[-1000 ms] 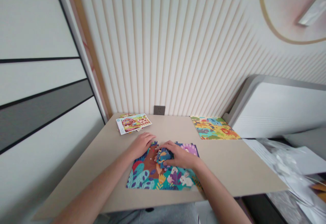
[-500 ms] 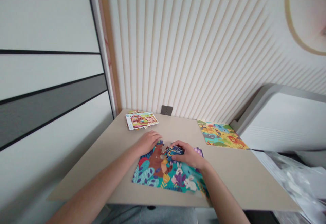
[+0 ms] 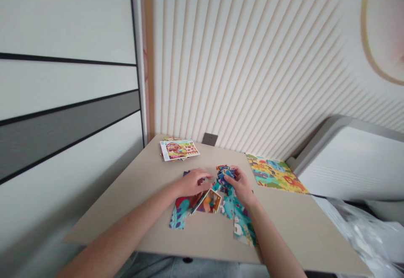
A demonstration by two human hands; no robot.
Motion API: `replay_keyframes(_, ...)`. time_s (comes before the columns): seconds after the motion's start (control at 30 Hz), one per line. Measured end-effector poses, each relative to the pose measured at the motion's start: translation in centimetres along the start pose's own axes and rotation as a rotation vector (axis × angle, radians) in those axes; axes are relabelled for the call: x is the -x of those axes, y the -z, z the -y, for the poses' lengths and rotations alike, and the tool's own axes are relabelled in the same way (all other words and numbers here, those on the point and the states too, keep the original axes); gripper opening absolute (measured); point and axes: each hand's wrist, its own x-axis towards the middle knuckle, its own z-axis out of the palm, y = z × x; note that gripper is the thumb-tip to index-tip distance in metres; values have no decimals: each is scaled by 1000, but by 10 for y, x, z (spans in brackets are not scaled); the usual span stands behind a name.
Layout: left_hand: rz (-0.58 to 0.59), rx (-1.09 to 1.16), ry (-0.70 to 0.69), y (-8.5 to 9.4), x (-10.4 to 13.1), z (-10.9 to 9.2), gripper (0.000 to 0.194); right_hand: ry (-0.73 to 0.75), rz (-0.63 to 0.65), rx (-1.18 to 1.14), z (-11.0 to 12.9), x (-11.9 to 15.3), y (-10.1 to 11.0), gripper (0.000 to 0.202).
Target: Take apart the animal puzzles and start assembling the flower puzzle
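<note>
A colorful jigsaw puzzle (image 3: 180, 211) lies broken apart near the front of the beige table, with a gap in its lower middle. My left hand (image 3: 194, 182) is curled over its left part, fingers closed on some puzzle pieces (image 3: 199, 202) that tilt up from the surface. A small stack of puzzle pieces (image 3: 224, 172) is pinched in my right hand (image 3: 240, 185), above the right part. Between the hands lies a brown and orange section (image 3: 210, 202). The rabbit section (image 3: 239, 226) rests by my right wrist.
Picture cards (image 3: 180, 149) are stacked at the back left of the table (image 3: 132, 189). An animal picture puzzle (image 3: 276, 173) lies at the back right. A wall socket (image 3: 210, 139) is behind the table. Clear plastic wrapping (image 3: 360, 223) lies beyond the right edge.
The puzzle has come apart along its lower middle, and pieces there are lifted by my left hand. My right hand has moved slightly up with its stack. The view has shifted a little.
</note>
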Motion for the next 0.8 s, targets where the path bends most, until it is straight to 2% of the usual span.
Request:
replay_keyframes(0.2,116,222,75,-13,-1,-13,54,38,-41,66,0,2,-6,43)
replay_keyframes(0.37,207,316,86,-15,1,-19,84,55,-137,-4,0,-1,-4,44)
replay_keyframes(0.5,262,392,86,-17,1,-22,91,37,-180,-55,0,-3,-2,42)
replay_keyframes(0.7,195,347,87,-20,1,-19,104,76,-200,-36,0,-3,-2,43)
replay_keyframes(0.8,180,331,125,-19,2,-18,93,98,-224,-11,1,-2,-2,45)
